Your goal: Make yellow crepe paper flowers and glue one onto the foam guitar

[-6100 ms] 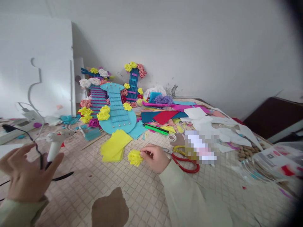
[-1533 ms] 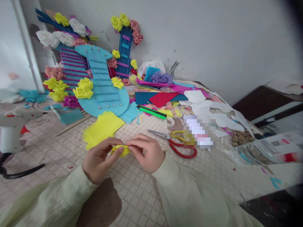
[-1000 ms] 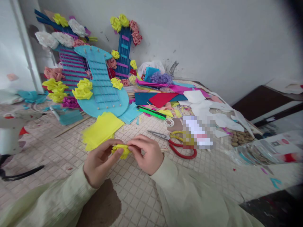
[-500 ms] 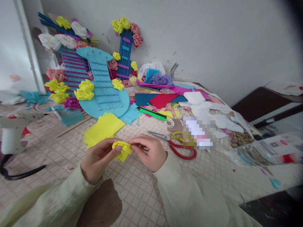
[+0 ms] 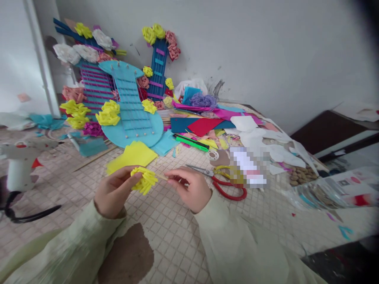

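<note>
While left fingers point(image 5: 129, 185) pinch ruffled papery yellow flower point(image 5: 145, 180) | right fingers point(image 5: 179, 173) grip thin stick point(image 5: 161, 176)

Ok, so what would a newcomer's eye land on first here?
Probably the light-blue, guitar-like stringed panel, left of centre at the back. Nearer, the left hand holds a bright yellow ruffled flower, and the right hand pinches a thin pale stick at its right edge. Red-and-yellow-handled metal scissors lie on the beige grid-patterned tabletop beyond the right hand.
</note>
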`<state>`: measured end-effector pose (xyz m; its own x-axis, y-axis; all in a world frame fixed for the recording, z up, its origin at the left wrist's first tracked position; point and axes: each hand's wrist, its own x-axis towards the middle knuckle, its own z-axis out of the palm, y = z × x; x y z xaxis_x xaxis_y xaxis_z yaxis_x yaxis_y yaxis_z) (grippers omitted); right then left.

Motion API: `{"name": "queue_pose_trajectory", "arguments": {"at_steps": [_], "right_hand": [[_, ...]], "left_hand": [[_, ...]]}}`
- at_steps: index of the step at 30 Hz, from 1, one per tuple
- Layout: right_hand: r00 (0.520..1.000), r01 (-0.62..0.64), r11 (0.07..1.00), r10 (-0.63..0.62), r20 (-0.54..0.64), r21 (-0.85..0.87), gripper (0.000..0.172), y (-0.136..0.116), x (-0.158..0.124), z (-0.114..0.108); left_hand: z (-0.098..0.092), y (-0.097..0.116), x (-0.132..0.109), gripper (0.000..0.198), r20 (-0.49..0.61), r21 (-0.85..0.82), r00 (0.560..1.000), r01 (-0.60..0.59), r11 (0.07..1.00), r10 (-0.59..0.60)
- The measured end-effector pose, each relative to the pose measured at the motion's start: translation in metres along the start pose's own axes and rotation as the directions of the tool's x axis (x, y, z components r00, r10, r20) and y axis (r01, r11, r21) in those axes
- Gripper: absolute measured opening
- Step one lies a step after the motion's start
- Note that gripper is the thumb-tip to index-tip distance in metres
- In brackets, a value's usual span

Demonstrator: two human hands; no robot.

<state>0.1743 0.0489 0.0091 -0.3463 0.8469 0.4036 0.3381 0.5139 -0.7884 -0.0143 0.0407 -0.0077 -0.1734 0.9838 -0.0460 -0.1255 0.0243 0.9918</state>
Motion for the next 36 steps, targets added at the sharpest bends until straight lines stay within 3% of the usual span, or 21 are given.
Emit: {"name": "queue_pose_trajectory", "arguments": {"at_steps": [10,17,24,27,30,33,36], "right_hand": [[0.991,0.128,0.992,-0.127,0.046,-0.009,0.013,0.0,-0.001,0.0],[0.932,0.359,0.918,-0.345,0.109,-0.169,0.023,0.007,-0.001,-0.003],[0.944,0.327,0.897,-0.324,0.062,-0.298,0.021,0.01,0.002,-0.007],[0.953,0.295,0.904,-0.302,0.027,-0.311,0.02,0.017,0.004,-0.012],[0.981,0.189,0.911,-0.19,0.034,-0.366,0.02,0.028,0.006,-0.015],[0.992,0.122,0.912,-0.103,0.069,-0.392,0.018,0.032,0.006,-0.012],[0.982,0.161,0.977,-0.145,0.119,-0.141,0.036,0.023,0.005,-0.005]], "left_hand": [[-0.002,0.003,-0.002,0.021,0.071,0.027,0.996,0.052,0.998,-0.054],[-0.006,0.009,0.002,0.019,0.209,0.109,0.967,0.128,0.986,-0.149],[0.004,0.014,0.001,0.03,0.107,-0.189,0.967,0.25,0.95,-0.233],[0.001,0.012,0.004,0.035,0.044,-0.246,0.98,0.198,0.949,-0.193],[-0.005,0.009,0.007,0.034,0.014,-0.183,0.992,0.126,0.975,-0.126],[-0.007,0.007,0.003,0.035,0.09,-0.031,0.995,0.048,0.998,-0.045],[-0.003,0.007,-0.004,0.035,0.206,0.106,0.972,-0.132,0.985,0.108]]}}
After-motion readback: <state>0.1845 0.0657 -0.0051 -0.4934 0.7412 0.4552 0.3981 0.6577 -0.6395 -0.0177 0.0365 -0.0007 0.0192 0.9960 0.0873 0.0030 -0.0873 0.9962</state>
